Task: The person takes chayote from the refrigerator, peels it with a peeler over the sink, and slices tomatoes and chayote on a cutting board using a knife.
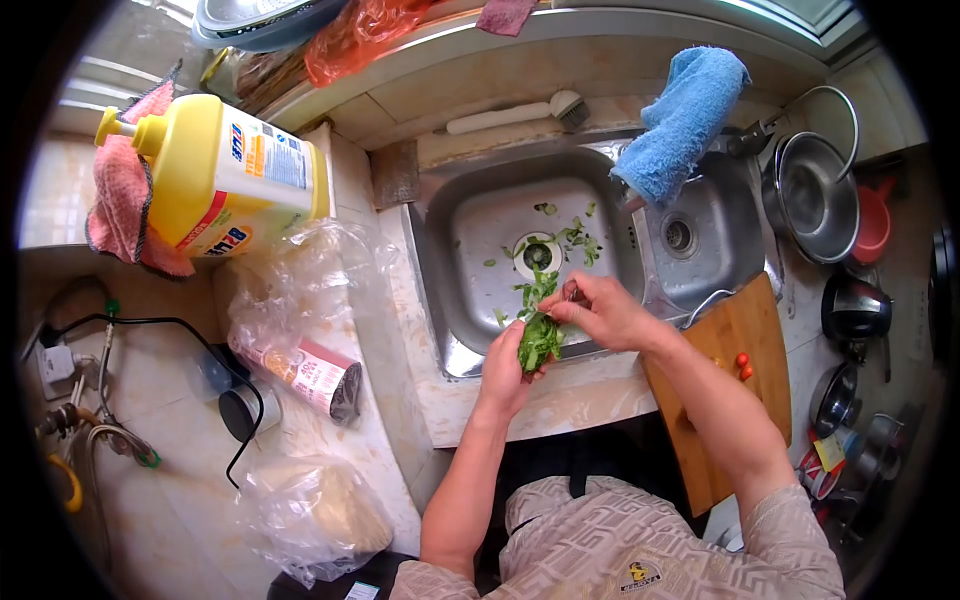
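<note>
Leafy greens (540, 338) are held over the front edge of the large sink basin (470, 215). My left hand (507, 362) is closed around the lower part of the bunch. At its upper right, my right hand (600, 312) pinches at the stems, its fingertips pressed together; what exactly lies between them is too small to tell. Loose leaves (580, 240) lie in the basin around the drain (537, 253).
A cutting board (720, 390) with small red pieces (743, 366) is at the right. A blue cloth (685, 120) hangs over the faucet. A yellow bottle (245, 180), plastic bags (320, 510) and a package (315, 375) stand left; metal bowls (815, 195) sit right.
</note>
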Demonstrator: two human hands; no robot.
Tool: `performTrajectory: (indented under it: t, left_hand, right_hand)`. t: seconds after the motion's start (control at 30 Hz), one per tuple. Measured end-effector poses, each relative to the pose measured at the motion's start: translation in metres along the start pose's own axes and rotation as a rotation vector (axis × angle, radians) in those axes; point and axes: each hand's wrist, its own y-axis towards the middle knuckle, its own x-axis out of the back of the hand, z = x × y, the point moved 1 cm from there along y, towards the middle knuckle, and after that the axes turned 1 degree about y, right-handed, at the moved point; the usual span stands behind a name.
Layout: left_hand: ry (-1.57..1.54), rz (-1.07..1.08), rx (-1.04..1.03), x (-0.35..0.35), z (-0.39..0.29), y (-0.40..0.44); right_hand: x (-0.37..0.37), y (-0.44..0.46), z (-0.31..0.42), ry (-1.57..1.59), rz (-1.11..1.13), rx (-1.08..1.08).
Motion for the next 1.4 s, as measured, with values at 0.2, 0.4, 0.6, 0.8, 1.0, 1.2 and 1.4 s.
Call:
performTrajectory:
  t: [0.2,0.4,0.6,0.8,1.0,1.2,1.4]
  left_hand:
    - [-0.266,-0.048,0.009,0.013,0.000,-0.008]
    - [-0.250,-0.076,-0.107,-0.002,0.008,0.004]
    - [-0.183,0.003,-0.091,0.004,0.016,0.003]
    - [-0.373,-0.001,-0.014,0.011,0.009,-0.001]
    - [-0.430,0.071,-0.005,0.007,0.025,0.013]
    - [-0.334,-0.069,0.007,-0.006,0.020,0.003]
    - [-0.480,0.071,0.116,0.004,0.017,-0.007]
  right_hand:
    - [0.014,0.008,-0.016,-0.588,-0.238,0.042]
    - [-0.030,-0.012,0.011,-0.288,0.017,0.308]
    - [-0.015,-0.003,0.005,-0.180,-0.055,0.093]
    - [-0.007,0.000,0.014,-0.261,-0.130,-0.014]
    - [-0.041,-0.013,0.008,-0.317,0.022,0.215]
    - [-0.034,-0.010,0.016,-0.389,0.093,0.090]
    - [-0.006,0.006,0.003,0.149,-0.163,-0.183]
